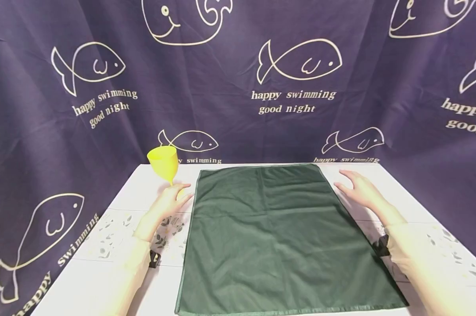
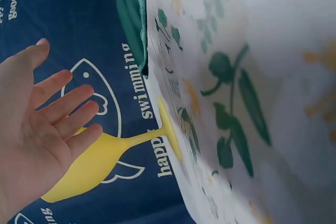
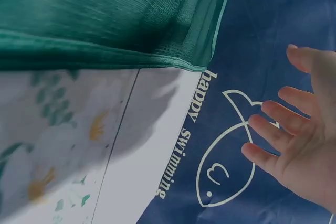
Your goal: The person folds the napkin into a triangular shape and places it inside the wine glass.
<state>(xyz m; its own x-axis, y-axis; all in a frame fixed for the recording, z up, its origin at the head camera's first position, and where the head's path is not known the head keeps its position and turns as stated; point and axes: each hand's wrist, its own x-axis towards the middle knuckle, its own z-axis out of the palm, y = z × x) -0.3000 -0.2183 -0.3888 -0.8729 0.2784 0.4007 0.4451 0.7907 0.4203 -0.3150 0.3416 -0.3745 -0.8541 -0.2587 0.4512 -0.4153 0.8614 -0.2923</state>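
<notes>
A dark green cloth (image 1: 269, 237) lies spread over the table, with light creases across it. Beyond its left edge, a yellow goblet (image 1: 163, 161) stands upright on its stem and round foot. My left hand (image 1: 168, 202) hovers between goblet and cloth, fingers extended and holding nothing; in the left wrist view the goblet (image 2: 97, 163) shows behind those fingers. On the other side, my right hand (image 1: 362, 191) is beside the cloth's right edge with fingers spread and nothing in them. The right wrist view shows the cloth's hemmed corner (image 3: 202, 59) apart from that hand.
The white table (image 1: 121, 193) carries a band of leaf and flower print. A dark blue curtain (image 1: 238, 87) with white fish drawings and lettering hangs behind the table and at both sides. Each wrist wears a black strap mount (image 1: 155, 259).
</notes>
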